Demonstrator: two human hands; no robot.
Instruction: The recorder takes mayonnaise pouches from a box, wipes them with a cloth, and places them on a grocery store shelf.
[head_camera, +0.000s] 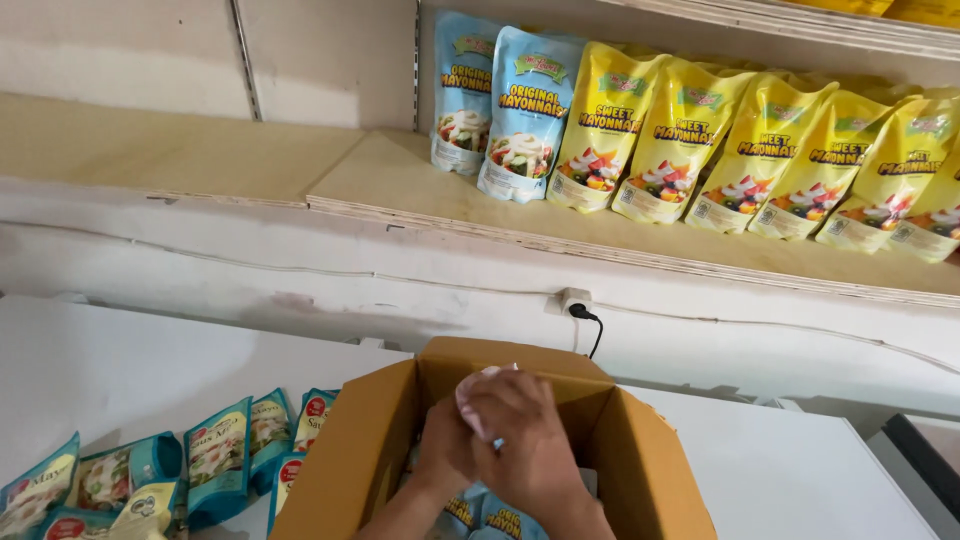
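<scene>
Both my hands reach into an open brown cardboard box (640, 470) at the bottom centre. My right hand (525, 440) is in front with its fingers curled around a small pale, whitish-pink thing (478, 388) that sticks out above the knuckles; what it is cannot be made out. Pressed close behind it, my left hand (443, 450) is mostly hidden, and its grip cannot be seen. Light blue pouches (495, 520) lie in the bottom of the box under my hands.
On the wooden shelf (400, 185) above stand two light blue pouches (525, 110) and a row of yellow pouches (760, 150). More blue and teal pouches (215, 460) lie on the white surface (140, 370) left of the box. A wall socket with a black plug (577, 305) sits behind the box.
</scene>
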